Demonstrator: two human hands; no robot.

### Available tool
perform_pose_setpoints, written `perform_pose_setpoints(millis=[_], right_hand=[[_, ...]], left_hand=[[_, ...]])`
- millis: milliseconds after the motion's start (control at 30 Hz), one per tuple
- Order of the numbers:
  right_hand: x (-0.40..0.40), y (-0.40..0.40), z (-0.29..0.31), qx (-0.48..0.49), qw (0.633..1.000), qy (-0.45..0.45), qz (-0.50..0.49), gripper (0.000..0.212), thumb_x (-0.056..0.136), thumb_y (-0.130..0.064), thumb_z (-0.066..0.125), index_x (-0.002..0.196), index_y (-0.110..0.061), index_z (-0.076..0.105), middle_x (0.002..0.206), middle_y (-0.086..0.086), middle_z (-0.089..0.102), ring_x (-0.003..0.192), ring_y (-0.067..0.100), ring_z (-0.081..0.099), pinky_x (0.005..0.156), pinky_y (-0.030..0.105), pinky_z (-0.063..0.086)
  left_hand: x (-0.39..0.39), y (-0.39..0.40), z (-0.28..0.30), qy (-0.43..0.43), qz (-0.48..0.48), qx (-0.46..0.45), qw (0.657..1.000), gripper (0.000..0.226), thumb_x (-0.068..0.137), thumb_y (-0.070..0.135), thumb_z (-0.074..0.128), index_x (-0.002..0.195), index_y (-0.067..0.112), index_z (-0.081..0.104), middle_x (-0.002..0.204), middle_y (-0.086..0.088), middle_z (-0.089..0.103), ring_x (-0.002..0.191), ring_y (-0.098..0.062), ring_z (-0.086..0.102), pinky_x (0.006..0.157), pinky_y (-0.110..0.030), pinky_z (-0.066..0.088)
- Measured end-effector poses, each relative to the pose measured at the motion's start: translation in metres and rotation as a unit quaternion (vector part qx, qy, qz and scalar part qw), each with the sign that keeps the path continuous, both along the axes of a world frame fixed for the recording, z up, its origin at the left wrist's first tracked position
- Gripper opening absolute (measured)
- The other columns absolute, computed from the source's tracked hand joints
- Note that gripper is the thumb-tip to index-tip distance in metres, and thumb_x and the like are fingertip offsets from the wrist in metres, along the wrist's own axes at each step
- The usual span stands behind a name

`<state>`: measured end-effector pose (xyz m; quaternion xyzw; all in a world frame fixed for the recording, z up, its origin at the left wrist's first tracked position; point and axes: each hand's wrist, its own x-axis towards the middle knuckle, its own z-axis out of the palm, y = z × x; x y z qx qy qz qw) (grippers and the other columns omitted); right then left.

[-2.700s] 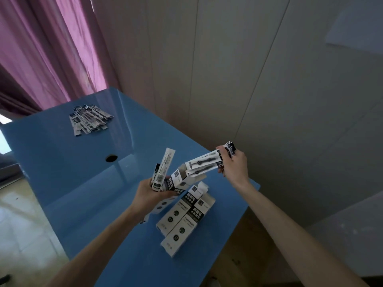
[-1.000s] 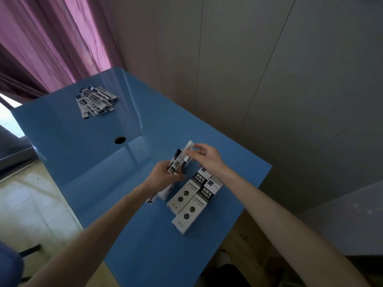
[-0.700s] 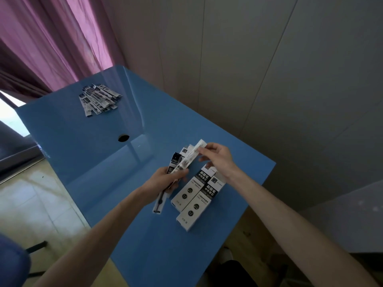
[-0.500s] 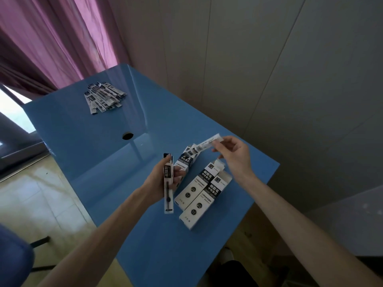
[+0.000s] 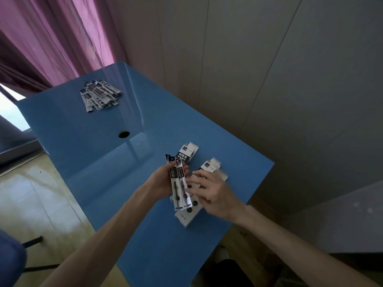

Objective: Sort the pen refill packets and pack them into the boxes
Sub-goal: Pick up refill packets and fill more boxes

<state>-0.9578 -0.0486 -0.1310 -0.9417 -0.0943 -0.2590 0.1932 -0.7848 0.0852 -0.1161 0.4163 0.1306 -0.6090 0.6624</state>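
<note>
Far left, the loose pile of packets (image 5: 100,97) waits untouched. My left hand (image 5: 163,181) now holds two refill packets (image 5: 179,186) upright; half a second ago, one. My right hand (image 5: 209,188), fingers apparently relaxed, hovers over the near boxes (image 5: 189,214).

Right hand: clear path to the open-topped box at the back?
Probably yes. The right hand holds nothing and lies over the nearer boxes; the back box lies just beyond, uncovered, beside the packets in the left hand.

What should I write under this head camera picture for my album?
Left hand holds refill packets while right hand reaches the boxes.
</note>
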Motion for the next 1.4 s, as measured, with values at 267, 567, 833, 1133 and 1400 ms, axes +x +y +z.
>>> perform_pose_setpoints(millis=[267,567,833,1133,1400], right_hand=[[0.022,-0.02,0.022,0.364,0.886,0.163,-0.236,0.023,0.098,-0.037,0.065,0.118,-0.027,0.072,0.121,-0.019,0.066,0.122,0.002,0.055,0.108,0.041,0.046],[0.048,-0.024,0.026,0.489,0.811,0.276,-0.165,0.013,0.089,-0.034,0.078,0.1,-0.027,0.081,0.127,-0.011,0.068,0.122,0.009,0.06,0.112,0.039,0.044],[0.048,-0.025,0.042,0.614,0.737,0.205,-0.195,0.017,0.099,-0.015,0.067,0.107,-0.005,0.077,0.089,0.002,0.079,0.071,0.004,0.072,0.063,0.014,0.053],[0.046,-0.026,0.039,0.595,0.751,0.232,-0.166,0.021,0.087,-0.008,0.079,0.107,-0.004,0.074,0.093,0.007,0.079,0.083,0.016,0.077,0.068,0.021,0.058],[0.044,-0.037,0.025,0.63,0.714,0.173,-0.251,0.013,0.087,-0.01,0.08,0.099,-0.01,0.073,0.088,0.002,0.078,0.074,0.009,0.073,0.065,0.021,0.055]], left_hand=[[-0.013,0.004,0.01,-0.253,-0.141,0.025,0.957,0.016,0.106,0.019,0.055,0.113,0.006,0.061,0.102,-0.013,0.07,0.074,-0.019,0.065,0.076,-0.036,0.056],[-0.025,0.001,0.021,-0.312,-0.184,-0.015,0.932,0.026,0.106,0.017,0.055,0.129,0.007,0.061,0.116,-0.022,0.073,0.081,-0.021,0.069,0.074,-0.032,0.059],[-0.03,0.005,0.018,-0.284,-0.218,0.002,0.934,0.026,0.103,0.024,0.06,0.108,-0.001,0.065,0.091,-0.011,0.074,0.069,-0.02,0.066,0.066,-0.029,0.058],[-0.028,0.001,0.018,-0.327,-0.267,0.013,0.906,0.022,0.101,0.024,0.064,0.108,0.004,0.058,0.084,-0.003,0.07,0.065,-0.014,0.063,0.064,-0.028,0.056],[-0.013,0.012,0.019,-0.282,-0.254,0.049,0.924,0.037,0.102,0.031,0.061,0.127,0.004,0.061,0.114,-0.016,0.075,0.093,-0.025,0.073,0.08,-0.037,0.063]])
